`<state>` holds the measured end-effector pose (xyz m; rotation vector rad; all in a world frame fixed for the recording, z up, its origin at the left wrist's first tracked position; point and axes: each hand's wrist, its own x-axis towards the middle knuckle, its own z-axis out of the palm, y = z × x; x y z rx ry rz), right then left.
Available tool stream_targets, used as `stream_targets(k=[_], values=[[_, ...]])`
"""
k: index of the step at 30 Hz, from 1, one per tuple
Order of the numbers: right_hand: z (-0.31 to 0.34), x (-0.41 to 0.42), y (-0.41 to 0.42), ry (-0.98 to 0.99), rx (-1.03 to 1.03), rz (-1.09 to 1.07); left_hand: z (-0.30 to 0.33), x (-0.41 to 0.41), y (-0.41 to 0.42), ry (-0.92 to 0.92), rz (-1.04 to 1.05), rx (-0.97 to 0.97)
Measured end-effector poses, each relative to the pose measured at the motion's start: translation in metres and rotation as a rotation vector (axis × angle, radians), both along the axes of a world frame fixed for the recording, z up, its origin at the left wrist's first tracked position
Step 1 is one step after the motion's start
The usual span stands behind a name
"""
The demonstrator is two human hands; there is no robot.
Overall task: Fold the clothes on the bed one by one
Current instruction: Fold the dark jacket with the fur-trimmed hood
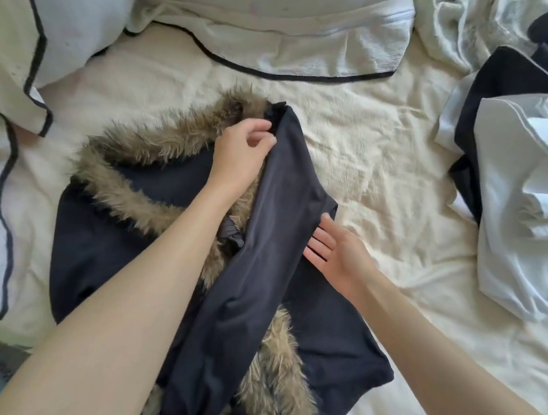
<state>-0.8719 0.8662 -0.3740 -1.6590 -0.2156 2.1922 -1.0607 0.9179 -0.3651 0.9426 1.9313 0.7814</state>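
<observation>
— Where's the coat?
— I see the dark fur-trimmed coat point(97, 242) lying mid-bed point(379, 146), one sleeve point(258, 261) folded across it.
— Hands?
— My left hand point(241, 152) pinches the sleeve's cuff by the fur collar point(167, 134). My right hand point(336, 251) is released, fingers straight, touching the sleeve's edge.
— Other clothes?
— A dark-and-white pile point(521, 177) lies at right.

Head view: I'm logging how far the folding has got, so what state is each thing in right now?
Dark jacket: spread on the bed, partly folded, fur trim showing.
Sleeve: laid diagonally across the jacket.
Left hand: fingers pinch the sleeve's cuff end.
Right hand: open, flat fingers against the sleeve's edge.
White and dark clothes: crumpled heap, unfolded.
Pillows: lying at the head of the bed.
</observation>
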Motion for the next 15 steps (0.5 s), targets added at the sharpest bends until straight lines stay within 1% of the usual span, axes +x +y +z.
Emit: stream_targets(k=[3, 6, 8, 11, 13, 15], values=[[0.006, -0.002, -0.03, -0.029, -0.025, 0.076, 0.017, 0.002, -0.047, 0.101, 0.0, 0.091], [0.015, 0.0, -0.058, -0.049, -0.057, 0.031, 0.03, 0.006, -0.114, 0.119, 0.075, 0.09], [0.024, 0.005, -0.077, -0.06, -0.051, 0.029, 0.037, 0.008, -0.162, 0.098, 0.133, 0.026], [0.034, 0.006, -0.11, -0.09, -0.058, 0.146, 0.036, 0.01, -0.218, 0.079, 0.208, -0.132], [0.035, 0.002, -0.131, -0.109, -0.083, 0.21, 0.03, 0.012, -0.243, 0.029, 0.215, -0.274], [0.035, -0.005, -0.146, -0.14, -0.081, 0.289, 0.024, 0.014, -0.258, -0.014, 0.181, -0.351]])
